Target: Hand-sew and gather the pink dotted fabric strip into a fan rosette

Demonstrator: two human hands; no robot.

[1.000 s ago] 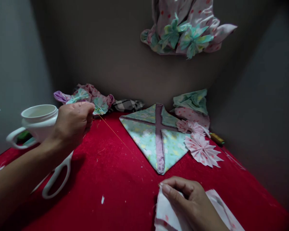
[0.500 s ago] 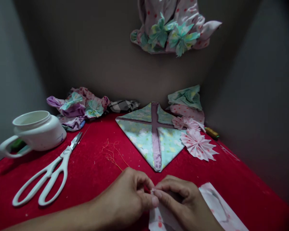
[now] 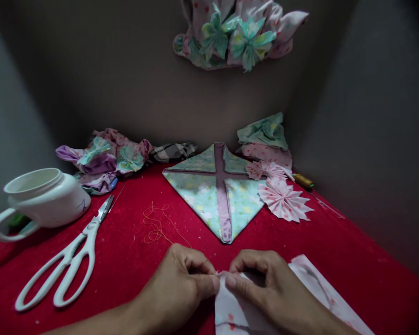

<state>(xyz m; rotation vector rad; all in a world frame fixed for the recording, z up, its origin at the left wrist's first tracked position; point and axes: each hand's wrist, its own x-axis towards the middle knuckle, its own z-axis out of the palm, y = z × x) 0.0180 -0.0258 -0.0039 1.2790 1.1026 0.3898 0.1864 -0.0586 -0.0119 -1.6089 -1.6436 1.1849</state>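
A strip of white fabric [image 3: 230, 302] with red spots lies under and between my hands at the lower middle. My left hand [image 3: 185, 284] pinches its upper left corner between thumb and forefinger. With thumb and fingers closed, my right hand [image 3: 261, 279] grips the top edge just to the right of that. The strip's other end reaches out beyond my right wrist. An orange thread [image 3: 157, 225] lies in loose loops ahead of my left hand and runs toward it. Whether a needle is between my fingers, I cannot tell.
White-handled scissors [image 3: 70, 260] and a white mug [image 3: 45, 195] are on the left of the red cloth [image 3: 125, 251]. Ahead lies a green patterned diamond of fabric [image 3: 199, 186], with pink pleated rosettes [image 3: 284, 200] on its right. Crumpled fabric [image 3: 104, 158] and a thread spool [image 3: 303, 180] sit further back.
My hands have moved slightly apart along the fabric edge, and more of the strip shows between them. The orange thread's loops have shifted. The whole view has tilted a little.
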